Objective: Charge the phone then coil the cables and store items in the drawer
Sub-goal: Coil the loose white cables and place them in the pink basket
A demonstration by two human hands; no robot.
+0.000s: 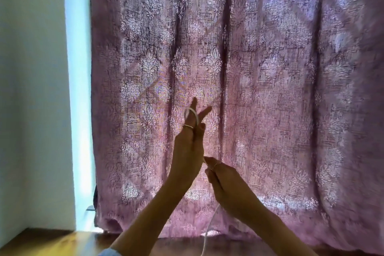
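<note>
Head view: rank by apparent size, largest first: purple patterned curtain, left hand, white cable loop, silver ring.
1. Purple patterned curtain
2. Left hand
3. White cable loop around the left hand's fingers
4. Thin silver ring on that hand

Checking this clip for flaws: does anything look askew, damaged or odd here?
Nothing looks damaged or spilled. The left hand is raised, fingers straight, with the white cable looped around them; the right hand pinches the cable lower down, its slack trailing toward the wooden surface.
</note>
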